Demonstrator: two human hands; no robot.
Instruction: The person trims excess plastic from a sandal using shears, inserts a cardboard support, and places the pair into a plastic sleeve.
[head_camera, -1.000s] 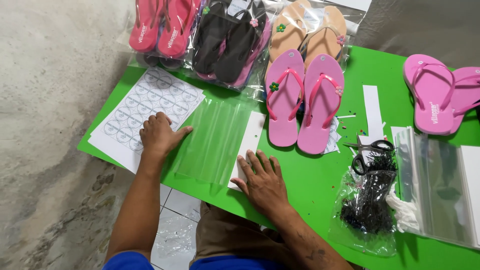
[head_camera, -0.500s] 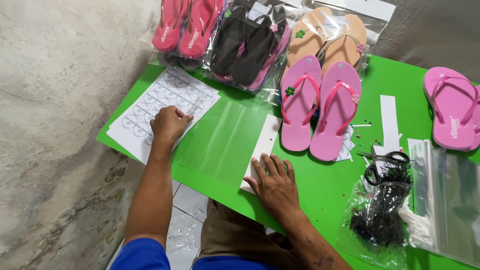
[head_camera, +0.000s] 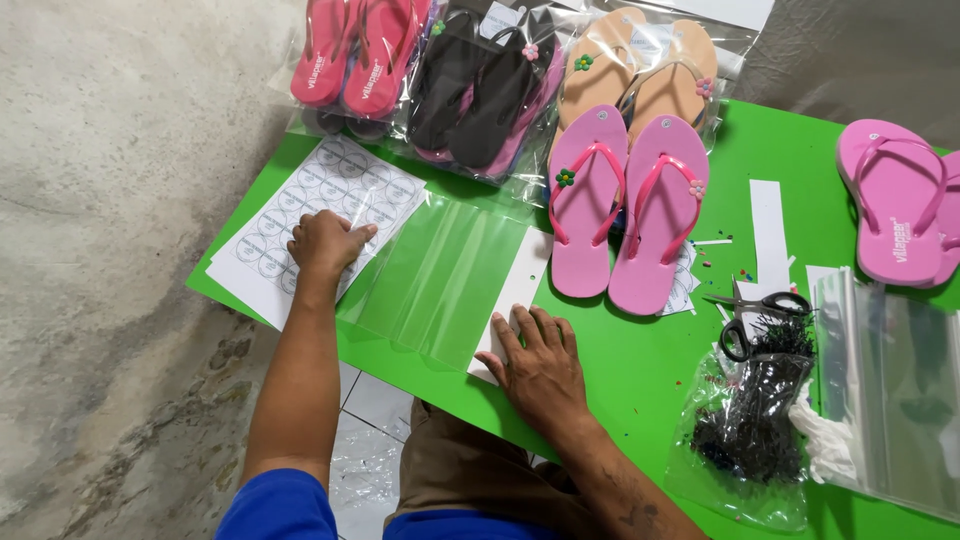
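Bare green table (head_camera: 640, 370) lies open between pink flip-flops (head_camera: 625, 210) and scissors (head_camera: 765, 310).

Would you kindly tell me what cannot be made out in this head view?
- Sticker sheet: part hidden under the left hand; print too small.
- Far-right pink sandal: its partner cut off by the frame edge.
- Black bits in the bag: too small to identify.

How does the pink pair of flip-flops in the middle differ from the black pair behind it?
The pink pair lies bare on the green table; the black pair is sealed in a clear bag. The pink pair lies side by side, while the black pair overlaps. Both carry small flower decorations on the straps.
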